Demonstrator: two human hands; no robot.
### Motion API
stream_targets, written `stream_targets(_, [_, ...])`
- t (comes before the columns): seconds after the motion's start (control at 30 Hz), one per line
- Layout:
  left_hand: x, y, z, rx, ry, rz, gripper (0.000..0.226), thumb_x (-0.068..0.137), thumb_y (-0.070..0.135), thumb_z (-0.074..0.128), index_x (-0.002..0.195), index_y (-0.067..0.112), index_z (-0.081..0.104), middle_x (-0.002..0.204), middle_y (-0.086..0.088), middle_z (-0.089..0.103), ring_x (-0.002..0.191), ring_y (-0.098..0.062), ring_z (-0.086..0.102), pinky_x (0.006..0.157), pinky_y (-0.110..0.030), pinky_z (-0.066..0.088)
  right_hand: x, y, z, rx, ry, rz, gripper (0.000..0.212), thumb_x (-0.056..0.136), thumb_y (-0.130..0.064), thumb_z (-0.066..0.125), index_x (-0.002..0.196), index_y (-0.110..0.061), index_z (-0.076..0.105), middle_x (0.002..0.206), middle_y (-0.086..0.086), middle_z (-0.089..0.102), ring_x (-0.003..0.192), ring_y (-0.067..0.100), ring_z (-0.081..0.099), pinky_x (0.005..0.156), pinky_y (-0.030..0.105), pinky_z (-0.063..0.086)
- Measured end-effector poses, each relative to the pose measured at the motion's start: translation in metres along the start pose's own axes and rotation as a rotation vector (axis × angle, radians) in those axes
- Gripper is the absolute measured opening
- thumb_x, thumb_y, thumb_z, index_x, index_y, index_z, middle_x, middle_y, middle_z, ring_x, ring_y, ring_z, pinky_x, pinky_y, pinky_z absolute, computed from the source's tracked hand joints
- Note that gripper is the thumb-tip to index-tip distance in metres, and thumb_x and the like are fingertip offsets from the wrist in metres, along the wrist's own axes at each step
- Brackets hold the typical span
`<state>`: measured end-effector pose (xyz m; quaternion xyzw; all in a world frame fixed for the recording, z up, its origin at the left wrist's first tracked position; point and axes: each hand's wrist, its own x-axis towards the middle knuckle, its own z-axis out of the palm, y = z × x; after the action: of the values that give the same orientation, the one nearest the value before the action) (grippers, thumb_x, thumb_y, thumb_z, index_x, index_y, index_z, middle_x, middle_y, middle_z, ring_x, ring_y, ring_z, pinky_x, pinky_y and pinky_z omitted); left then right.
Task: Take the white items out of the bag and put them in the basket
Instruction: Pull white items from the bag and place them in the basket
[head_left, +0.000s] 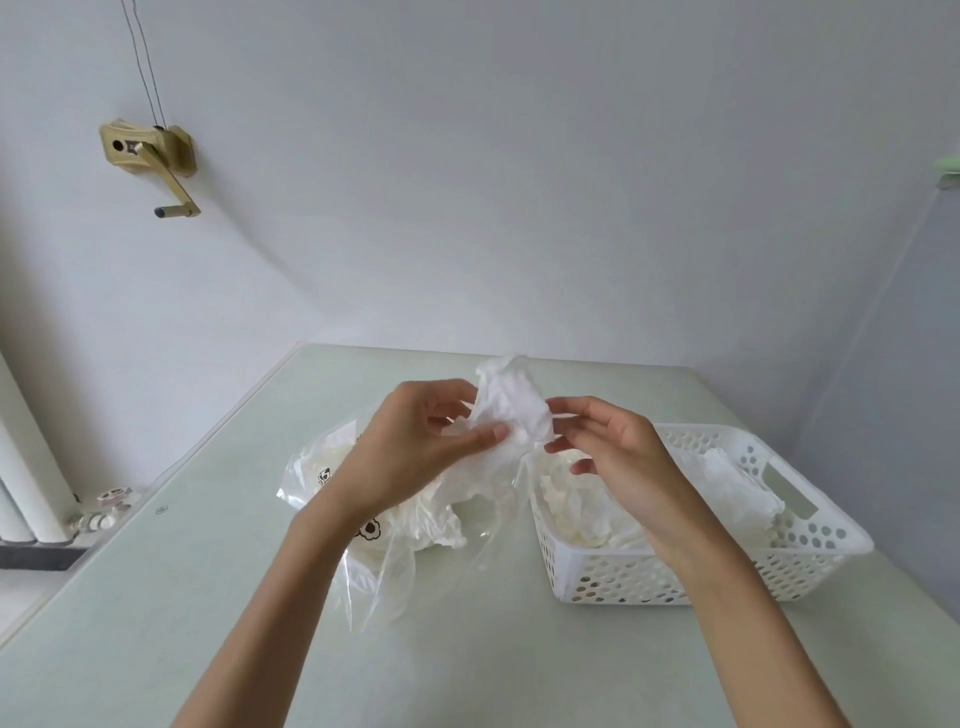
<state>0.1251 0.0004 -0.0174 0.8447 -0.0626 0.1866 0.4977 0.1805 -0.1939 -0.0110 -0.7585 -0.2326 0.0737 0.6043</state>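
Left hand (415, 441) pinching a white item (511, 410), right hand (618, 457) pinching its 3 o'clock edge, above bag (332, 483), basket (810, 551) at 4 o'clock on worktop (156, 597)

body: two hands (415, 447) | forearms bare, no sleeves | no rings, watch or gloves visible

no words or numbers can be read; the clear bag (332, 483) bears only small printed flower-like marks.
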Motion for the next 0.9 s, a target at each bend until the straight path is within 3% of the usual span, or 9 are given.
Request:
stream_targets(0.03, [0.0,0.003,0.002,0.049,0.051,0.015,0.015,0.078,0.041,0.077,0.079,0.028,0.069,0.072,0.004,0.068,0.065,-0.01,0.06,0.069,-0.033,0.05,-0.001,-0.001,0.0,0.055,-0.022,0.039,0.02,0.094,-0.026,0.057,0.111,-0.021,0.066,0.1,-0.003,0.072,0.094,0.01,0.067,0.079,0.022,0.049])
stream_targets(0.17, [-0.004,0.016,0.012,0.169,0.133,0.063,0.012,0.074,0.037,0.079,0.072,0.033,0.068,0.067,0.016,0.066,0.06,-0.008,0.059,0.062,-0.034,0.049,-0.002,-0.003,0.009,0.023,-0.06,0.048,0.081,0.059,-0.077,0.067,0.122,-0.025,0.058,0.114,-0.011,0.064,0.104,0.002,0.062,0.091,0.027,0.05])
stream_targets(0.3, [-0.004,0.019,0.015,0.14,0.111,0.042,0.017,0.069,0.036,0.083,0.07,0.025,0.07,0.064,0.01,0.068,0.05,-0.01,0.054,0.051,-0.021,0.04,-0.005,-0.008,0.012,-0.022,0.143,-0.104,0.033,0.07,-0.039,0.079,0.095,-0.021,0.068,0.091,-0.01,0.072,0.085,-0.001,0.066,0.068,0.011,0.048])
stream_targets(0.37, [-0.004,0.019,0.012,0.062,0.047,0.012,0.025,0.067,0.042,0.084,0.074,0.021,0.072,0.069,0.004,0.071,0.056,-0.024,0.059,0.053,-0.031,0.043,-0.004,-0.009,0.004,0.112,0.2,-0.12,0.009,0.082,-0.019,0.073,0.089,-0.014,0.072,0.084,-0.001,0.075,0.08,0.008,0.07,0.068,0.016,0.053])
stream_targets(0.43, [-0.006,0.021,0.009,-0.036,-0.011,0.009,0.031,0.068,0.046,0.082,0.079,0.018,0.073,0.073,-0.003,0.072,0.064,-0.034,0.064,0.055,-0.038,0.047,-0.005,-0.01,-0.004,0.244,0.144,-0.066,0.011,0.087,-0.016,0.066,0.092,-0.009,0.073,0.085,0.004,0.075,0.083,0.013,0.071,0.069,0.021,0.056])
stream_targets(0.53, [-0.005,0.022,0.009,-0.132,-0.003,-0.004,0.028,0.081,0.04,0.069,0.075,0.014,0.072,0.06,0.005,0.065,0.049,-0.013,0.051,0.048,-0.02,0.037,-0.005,-0.011,-0.02,0.355,0.002,0.005,0.017,0.091,-0.013,0.058,0.1,-0.008,0.071,0.089,0.004,0.073,0.086,0.014,0.068,0.071,0.023,0.055])
stream_targets(0.6, [-0.003,0.02,0.009,-0.137,0.041,-0.001,0.033,0.092,0.037,0.059,0.075,0.009,0.068,0.058,0.004,0.054,0.053,-0.011,0.04,0.049,-0.023,0.029,-0.004,-0.01,-0.029,0.36,-0.104,0.03,0.023,0.092,-0.012,0.054,0.109,-0.009,0.07,0.095,0.004,0.071,0.089,0.013,0.067,0.078,0.025,0.055])
stream_targets(0.8, [0.001,0.02,0.015,-0.089,0.126,0.04,0.044,0.1,0.037,0.045,0.075,0.001,0.054,0.063,-0.009,0.036,0.059,-0.016,0.03,0.054,-0.03,0.023,-0.012,-0.01,-0.047,0.049,-0.283,0.069,0.039,0.088,0.0,0.06,0.122,-0.018,0.06,0.102,0.001,0.074,0.095,0.014,0.069,0.08,0.019,0.053])
stream_targets(0.9, [0.002,0.021,0.023,-0.068,0.124,0.051,0.04,0.1,0.042,0.045,0.078,0.013,0.062,0.061,-0.019,0.045,0.056,-0.016,0.035,0.055,-0.03,0.026,-0.015,-0.011,-0.048,-0.09,-0.212,0.003,0.061,0.076,-0.015,0.076,0.129,-0.034,0.053,0.112,-0.009,0.069,0.103,0.005,0.064,0.089,0.019,0.05])
